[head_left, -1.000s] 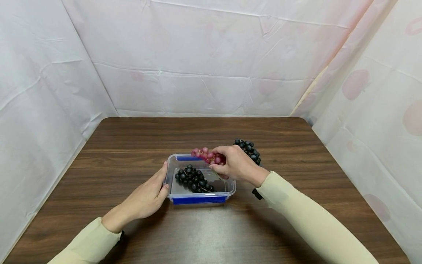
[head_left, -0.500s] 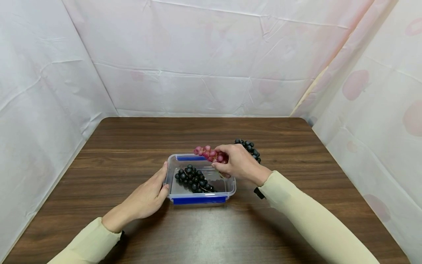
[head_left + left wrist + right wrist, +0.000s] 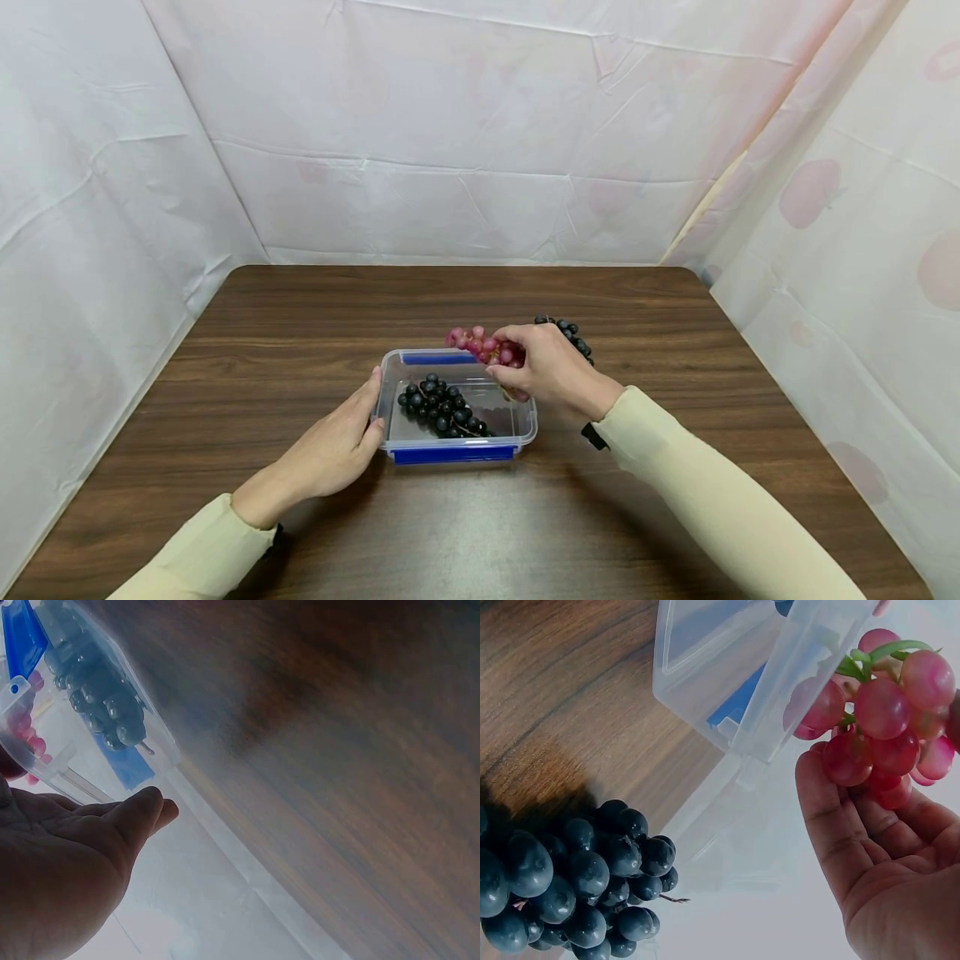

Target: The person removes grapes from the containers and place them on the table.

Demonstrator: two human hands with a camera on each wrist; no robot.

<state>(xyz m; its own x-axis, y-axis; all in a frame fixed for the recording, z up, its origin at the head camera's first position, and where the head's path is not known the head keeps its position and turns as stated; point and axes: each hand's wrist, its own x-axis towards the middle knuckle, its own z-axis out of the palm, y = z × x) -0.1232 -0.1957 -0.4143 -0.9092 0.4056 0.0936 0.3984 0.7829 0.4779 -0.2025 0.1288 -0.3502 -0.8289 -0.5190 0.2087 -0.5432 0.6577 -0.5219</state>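
Observation:
A clear plastic box [image 3: 393,425] with blue side clips stands on the table, and a bunch of black grapes [image 3: 442,408] lies inside it. My left hand [image 3: 330,446] rests against the box's left wall with its fingers straight. Above the box's right back part, my right hand [image 3: 551,367] holds a bunch of red grapes [image 3: 480,343] between thumb and fingers. The right wrist view shows the red grapes [image 3: 885,712] with a green stem over the curled fingers. A second bunch of black grapes [image 3: 585,877] lies on the table, partly hidden behind my right hand in the head view.
The brown wooden table [image 3: 300,325] has white cloth [image 3: 465,133] hanging behind it and on both sides. The box's rim [image 3: 450,443] stands up around the black grapes inside.
My right hand has shifted slightly right and up with the red grapes. The left hand and the box have stayed in place.

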